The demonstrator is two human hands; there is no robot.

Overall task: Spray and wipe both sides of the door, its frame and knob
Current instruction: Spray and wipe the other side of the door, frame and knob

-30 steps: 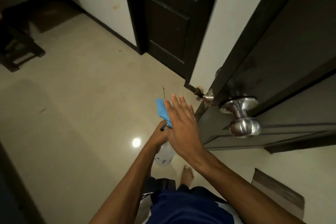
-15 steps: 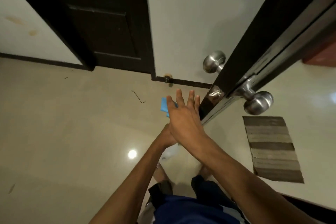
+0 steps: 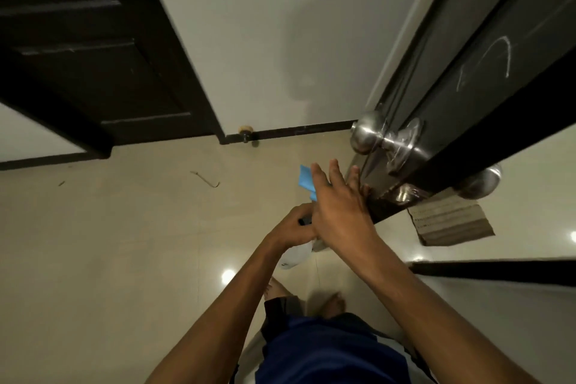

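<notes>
No text, brand or number can be read anywhere in this view. Pale chalk-like scrawls (image 3: 495, 59) stand on the face of the dark brown wooden door (image 3: 467, 78), a curved stroke and a few short lines, but they form no legible letter or figure. The white plastic spray bottle (image 3: 296, 256) bears a small dark mark, too blurred to read.

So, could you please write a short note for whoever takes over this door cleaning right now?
Left hand grips the spray bottle, with the blue cloth sticking up behind the right hand.
Right hand is open, fingers straight, at the door's edge just below the near knob.
Door is ajar, both knobs in view.
Done: cannot tell from this view; chalk-like marks show on the door face.
Left: spray and wipe both sides, frame, knobs.
</notes>
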